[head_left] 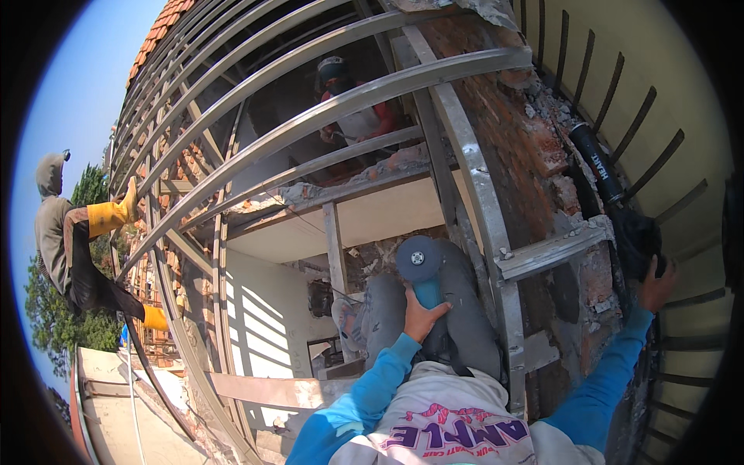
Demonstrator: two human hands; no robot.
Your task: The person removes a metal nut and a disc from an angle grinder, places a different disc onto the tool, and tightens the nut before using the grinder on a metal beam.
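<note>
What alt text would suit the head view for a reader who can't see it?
The wearer's left hand holds a blue grinder over their legs, amid metal beams; their right hand is at a black bundle by a cream wall. At left is a co-worker in yellow boots; another person shows between the beams.
</note>
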